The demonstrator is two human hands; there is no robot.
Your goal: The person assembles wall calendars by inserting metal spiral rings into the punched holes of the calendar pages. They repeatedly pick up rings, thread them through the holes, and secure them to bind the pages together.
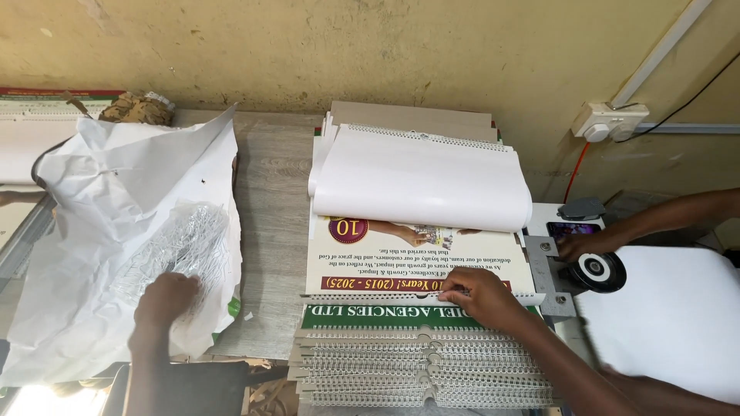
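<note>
Hands at the calendar stack

The left hand (166,296) lies flat, fingers loose, on a bag of wire combs (181,250) over crumpled white paper (116,192) at the tabletop's left edge. The right hand (478,296) pinches the wire binding strip (385,295) along the top calendar (401,262), mid-table. The strip runs left to right; it could slip from the punched holes if tugged. Another person's hand (574,245) touches a metal tool by the right edge.
</note>
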